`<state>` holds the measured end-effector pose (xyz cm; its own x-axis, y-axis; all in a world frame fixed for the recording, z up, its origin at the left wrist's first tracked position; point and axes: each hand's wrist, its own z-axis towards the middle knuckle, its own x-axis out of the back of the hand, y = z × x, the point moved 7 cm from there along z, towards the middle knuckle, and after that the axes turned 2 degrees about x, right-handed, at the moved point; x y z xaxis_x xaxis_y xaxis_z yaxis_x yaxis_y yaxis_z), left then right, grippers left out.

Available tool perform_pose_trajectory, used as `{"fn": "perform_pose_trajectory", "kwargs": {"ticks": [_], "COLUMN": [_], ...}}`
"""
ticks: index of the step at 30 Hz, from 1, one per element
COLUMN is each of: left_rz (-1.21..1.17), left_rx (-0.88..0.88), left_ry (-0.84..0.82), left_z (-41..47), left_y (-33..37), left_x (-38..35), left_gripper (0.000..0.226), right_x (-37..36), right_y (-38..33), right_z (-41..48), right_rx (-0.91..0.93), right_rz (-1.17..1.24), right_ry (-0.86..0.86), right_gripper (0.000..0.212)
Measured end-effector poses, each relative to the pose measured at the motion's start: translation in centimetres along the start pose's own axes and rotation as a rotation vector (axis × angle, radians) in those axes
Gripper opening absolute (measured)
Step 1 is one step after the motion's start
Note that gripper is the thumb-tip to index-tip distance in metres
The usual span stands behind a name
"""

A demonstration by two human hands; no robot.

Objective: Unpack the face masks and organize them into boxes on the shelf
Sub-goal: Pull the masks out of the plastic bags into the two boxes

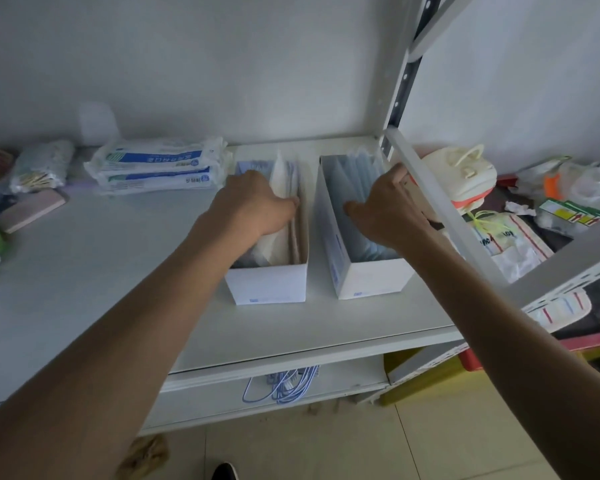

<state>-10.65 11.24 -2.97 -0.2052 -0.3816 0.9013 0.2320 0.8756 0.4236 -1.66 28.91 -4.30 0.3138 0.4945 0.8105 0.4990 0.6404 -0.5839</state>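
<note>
Two open white boxes stand side by side on the white shelf (118, 265). The left box (267, 282) holds white and pale blue masks (284, 174) standing on edge. My left hand (257, 202) reaches into it, fingers curled down among the masks with the thumb on the right side; its grip is hidden. The right box (371, 277) is packed with blue masks (354, 174). My right hand (385, 209) grips the right wall of that box, thumb inside against the masks and fingers outside. Two sealed mask packs (156, 168) lie stacked at the back left.
A white shelf upright (406, 81) and a slanted rail (440, 209) run close to my right hand. Bags and a cream item (461, 174) clutter the right. Small packets (42, 168) and a pink block (32, 211) lie far left. Blue-white mask loops (284, 386) hang on the lower shelf.
</note>
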Motion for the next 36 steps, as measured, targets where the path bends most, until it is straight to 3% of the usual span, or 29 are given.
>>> {"fn": "perform_pose_trajectory", "kwargs": {"ticks": [3, 5, 7, 10, 18, 20, 23, 24, 26, 28, 30, 31, 36], "left_rz": [-0.090, -0.176, -0.271, -0.423, -0.535, -0.595, -0.664, -0.643, -0.612, -0.673, -0.764, -0.793, -0.889], "left_rx": [-0.136, -0.138, -0.081, 0.075, 0.114, 0.176, 0.201, 0.176, 0.146, 0.113, 0.073, 0.065, 0.173], "left_ry": [0.256, 0.234, 0.082, -0.055, 0.079, 0.086, 0.074, 0.071, 0.063, 0.041, 0.034, 0.031, 0.073], "left_z": [-0.8, -0.8, -0.7, -1.1, -2.7, -3.6, -4.6, -4.8, -4.7, -4.7, -4.6, -4.5, -4.9], "left_y": [-1.0, -2.3, -3.7, -5.9, -10.3, -11.6, -13.1, -13.4, -14.1, -14.2, -14.3, -14.3, -16.5], "left_x": [1.9, 1.3, -0.5, -2.7, -0.6, -0.3, -0.2, -0.1, -0.4, -0.9, -1.2, -1.3, -0.9], "left_gripper": [0.053, 0.061, 0.068, 0.059, 0.042, 0.047, 0.071, 0.081, 0.096, 0.095, 0.081, 0.077, 0.064], "right_x": [0.2, 0.4, 0.9, 0.5, -4.3, -5.6, -6.7, -6.7, -5.6, -4.1, -4.6, -5.2, -8.1], "right_y": [-0.8, -0.3, 0.8, 2.4, -2.5, -4.3, -6.0, -6.3, -7.2, -9.3, -11.3, -12.0, -13.6], "right_z": [-0.6, -0.4, 0.2, 0.9, -1.4, -2.0, -3.0, -3.4, -3.8, -4.9, -5.5, -5.7, -5.1], "right_rx": [0.075, 0.065, 0.028, -0.014, 0.102, 0.136, 0.164, 0.176, 0.263, 0.356, 0.343, 0.312, 0.323], "right_rz": [-0.227, -0.386, -0.411, -0.175, 0.090, 0.100, 0.121, 0.058, -0.092, 0.043, 0.323, 0.352, -0.197], "right_ry": [-0.010, 0.009, 0.047, -0.014, -0.137, -0.157, -0.206, -0.186, 0.013, 0.183, 0.051, -0.036, -0.228], "right_gripper": [0.054, 0.053, 0.051, 0.040, 0.038, 0.040, 0.052, 0.054, 0.052, 0.038, 0.025, 0.023, 0.021]}}
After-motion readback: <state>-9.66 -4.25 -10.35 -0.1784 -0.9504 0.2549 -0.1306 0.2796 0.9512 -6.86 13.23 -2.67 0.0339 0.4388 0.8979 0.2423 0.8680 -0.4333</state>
